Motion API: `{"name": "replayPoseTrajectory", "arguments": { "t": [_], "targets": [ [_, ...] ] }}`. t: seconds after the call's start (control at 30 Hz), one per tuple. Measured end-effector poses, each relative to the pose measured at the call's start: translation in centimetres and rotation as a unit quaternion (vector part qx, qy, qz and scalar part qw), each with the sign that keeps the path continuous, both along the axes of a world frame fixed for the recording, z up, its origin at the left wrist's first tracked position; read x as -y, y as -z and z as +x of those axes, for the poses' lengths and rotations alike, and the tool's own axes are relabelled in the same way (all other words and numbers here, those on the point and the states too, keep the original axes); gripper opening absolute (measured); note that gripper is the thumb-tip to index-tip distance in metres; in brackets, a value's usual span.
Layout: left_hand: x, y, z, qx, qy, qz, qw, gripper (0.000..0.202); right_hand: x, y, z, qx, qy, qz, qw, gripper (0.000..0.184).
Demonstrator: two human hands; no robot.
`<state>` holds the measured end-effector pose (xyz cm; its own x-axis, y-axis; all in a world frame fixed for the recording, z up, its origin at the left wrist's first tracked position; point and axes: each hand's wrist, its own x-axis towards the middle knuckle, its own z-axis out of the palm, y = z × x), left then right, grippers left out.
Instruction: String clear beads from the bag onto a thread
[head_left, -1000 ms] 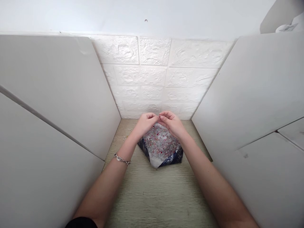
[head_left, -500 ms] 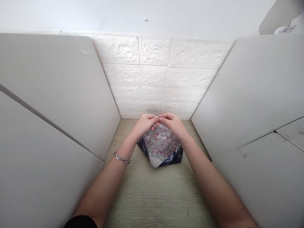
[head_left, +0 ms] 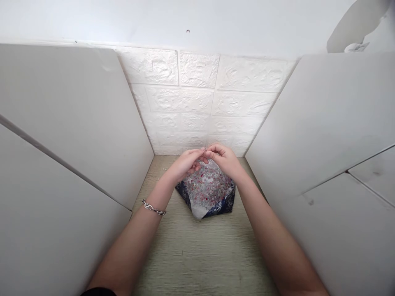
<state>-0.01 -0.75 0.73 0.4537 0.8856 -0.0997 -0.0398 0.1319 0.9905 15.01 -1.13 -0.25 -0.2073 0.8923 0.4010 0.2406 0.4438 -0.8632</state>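
My left hand [head_left: 189,163] and my right hand [head_left: 222,159] meet at the fingertips over the far edge of a heap of small beads [head_left: 210,185]. Both hands are closed in a pinch. Whatever lies between the fingertips is too small to make out. Pink, red and clear beads fill a low container [head_left: 227,205] with a dark blue patterned outside and a pale inner lining. It rests on the wooden surface, below and nearer to me than my fingers. A silver chain bracelet [head_left: 154,209] circles my left wrist.
White panels stand at the left [head_left: 77,115] and right [head_left: 324,123]. Behind my hands rises a white brick-patterned wall [head_left: 185,98]. The greenish wooden tabletop [head_left: 200,255] runs toward me. A few pale beads lie loose left of the container.
The fingers of my left hand have turned and stretched a little, with the lower ones now curled above the beads. My right hand stays pinched. The whole view has shifted slightly.
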Motion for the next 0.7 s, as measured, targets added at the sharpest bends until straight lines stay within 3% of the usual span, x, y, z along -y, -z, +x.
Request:
{"name": "replayPoseTrajectory", "arguments": {
  "t": [0.13, 0.23, 0.3, 0.43, 0.53, 0.7],
  "targets": [
    [0.1, -0.4, -0.3, 0.016, 0.023, -0.028, 0.999, 0.023, -0.3, 0.5, 0.0, -0.018, 0.017, -0.03, 0.999, 0.022],
    [0.2, -0.8, -0.6, 0.024, 0.025, -0.045, 0.998, 0.018, -1.0, 1.6, 0.5, 0.061, 0.104, -0.024, 0.992, 0.026],
    [0.3, -0.9, -0.7, 0.027, 0.012, -0.044, 0.999, 0.019, -1.4, 2.3, 0.8, 0.2, 0.14, -0.002, 0.97, 0.026],
    [0.0, -0.7, -0.6, 0.057, -0.042, -0.057, 0.996, 0.016, -1.4, 3.5, 1.4, 0.454, 0.094, -0.067, 0.884, 0.025],
    [-0.3, -0.5, -0.6, 0.093, -0.064, -0.095, 0.989, 0.014, -1.1, 4.1, 1.7, 0.512, 0.097, -0.113, 0.846, 0.025],
    [-0.6, -0.7, -1.1, 0.119, -0.032, -0.15, 0.981, 0.014, -1.0, 4.5, 2.0, 0.525, 0.105, -0.12, 0.836, 0.027]
  ]
}}
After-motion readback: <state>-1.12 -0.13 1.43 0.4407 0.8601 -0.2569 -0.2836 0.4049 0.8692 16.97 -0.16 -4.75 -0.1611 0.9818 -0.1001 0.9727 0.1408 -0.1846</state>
